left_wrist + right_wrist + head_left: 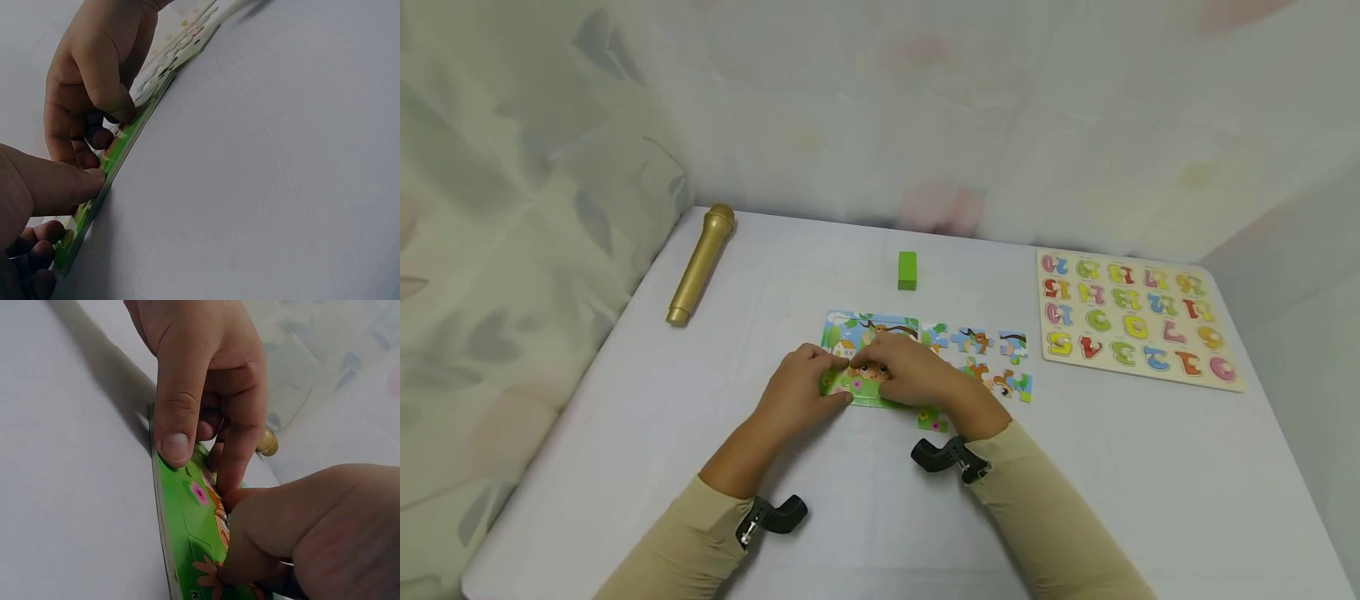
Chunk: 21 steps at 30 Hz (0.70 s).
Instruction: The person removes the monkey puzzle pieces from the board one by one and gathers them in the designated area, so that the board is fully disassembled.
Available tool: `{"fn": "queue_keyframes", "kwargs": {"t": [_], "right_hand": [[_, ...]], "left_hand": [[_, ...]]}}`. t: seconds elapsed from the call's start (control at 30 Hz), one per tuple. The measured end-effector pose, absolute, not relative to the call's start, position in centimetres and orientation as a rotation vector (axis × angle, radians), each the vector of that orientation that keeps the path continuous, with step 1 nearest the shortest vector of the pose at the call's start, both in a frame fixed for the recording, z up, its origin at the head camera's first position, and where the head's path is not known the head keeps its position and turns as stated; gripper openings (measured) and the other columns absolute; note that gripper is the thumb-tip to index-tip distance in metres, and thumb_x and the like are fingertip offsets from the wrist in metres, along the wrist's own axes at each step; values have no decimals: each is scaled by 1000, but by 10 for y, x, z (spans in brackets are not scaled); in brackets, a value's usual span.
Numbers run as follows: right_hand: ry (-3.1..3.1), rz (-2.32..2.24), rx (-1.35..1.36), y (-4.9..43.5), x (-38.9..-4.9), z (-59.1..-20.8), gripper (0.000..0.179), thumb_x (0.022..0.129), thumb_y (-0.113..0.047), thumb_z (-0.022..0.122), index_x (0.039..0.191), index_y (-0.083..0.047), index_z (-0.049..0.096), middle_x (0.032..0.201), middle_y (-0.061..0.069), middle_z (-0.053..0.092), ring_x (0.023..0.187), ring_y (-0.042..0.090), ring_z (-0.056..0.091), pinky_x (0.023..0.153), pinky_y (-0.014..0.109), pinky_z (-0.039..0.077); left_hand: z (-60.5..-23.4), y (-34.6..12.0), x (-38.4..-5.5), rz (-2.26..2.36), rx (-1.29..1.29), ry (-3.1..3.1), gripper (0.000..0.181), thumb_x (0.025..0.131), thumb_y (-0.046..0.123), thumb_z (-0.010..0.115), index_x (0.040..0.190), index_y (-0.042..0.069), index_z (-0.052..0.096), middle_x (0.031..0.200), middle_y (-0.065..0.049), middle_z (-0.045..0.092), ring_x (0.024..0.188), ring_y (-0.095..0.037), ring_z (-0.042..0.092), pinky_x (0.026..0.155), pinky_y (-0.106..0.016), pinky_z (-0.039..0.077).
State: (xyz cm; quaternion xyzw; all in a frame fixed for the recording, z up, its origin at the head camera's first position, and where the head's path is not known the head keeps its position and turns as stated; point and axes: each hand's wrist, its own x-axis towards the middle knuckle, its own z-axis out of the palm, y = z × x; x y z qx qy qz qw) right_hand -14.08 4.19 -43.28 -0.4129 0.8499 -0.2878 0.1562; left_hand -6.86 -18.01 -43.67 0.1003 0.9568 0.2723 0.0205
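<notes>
A small jigsaw puzzle board [871, 320] with an animal picture lies flat on the white table. My left hand [799, 385] rests on its left end, the thumb [175, 449] on the near border and the index finger reaching over the picture. From the other side my right hand [913, 371] bends over the middle of the board, its fingertips touching the picture close to the left index finger. Whether a piece sits under those fingertips is hidden. Loose puzzle pieces [1012, 343] lie right of the board, and a green one [933, 420] is by the right wrist.
A gold toy microphone [702, 267] lies at the back left. Behind the puzzle is a green block [907, 271]. The wooden number board [1138, 321] lies at the right, filled with coloured numerals. Patterned curtains [925, 117] hang along the table's back and left.
</notes>
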Motion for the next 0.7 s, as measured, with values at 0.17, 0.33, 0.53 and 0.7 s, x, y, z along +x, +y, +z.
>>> {"fn": "queue_keyframes", "kwargs": {"t": [0.17, 0.33, 0.53, 0.7], "right_hand": [[2439, -793, -1237, 42, -139, -432, 49, 89, 7, 63, 133, -12, 73, 123, 1, 71, 113, 20, 61, 98, 37, 47], [2452, -788, -1248, 42, -139, -434, 48, 92, 11, 59, 132, -12, 73, 125, 1, 72, 118, 21, 62, 102, 38, 47], [2452, -808, -1205, 43, -137, -435, 49, 93, 12, 58, 132, -13, 73, 127, 1, 71, 123, 22, 61, 105, 40, 47], [2453, -835, -1168, 42, -136, -435, 48, 94, 13, 59, 130, -14, 74, 123, 2, 70, 118, 21, 61, 103, 39, 48]], "left_hand": [[-438, -181, -69, 842, 319, 2979, 49, 84, 18, 91, 129, 3, 76, 120, -15, 64, 114, -38, 62, 98, -52, 50], [-439, -181, -70, 848, 303, 2962, 51, 84, 18, 91, 130, 4, 75, 121, -15, 64, 116, -37, 61, 99, -52, 49], [-440, -180, -70, 863, 287, 2949, 51, 84, 19, 91, 130, 4, 75, 122, -14, 64, 116, -37, 60, 99, -51, 49], [-441, -180, -70, 869, 282, 2941, 51, 84, 18, 91, 130, 4, 75, 122, -14, 63, 117, -36, 60, 99, -51, 49]]}}
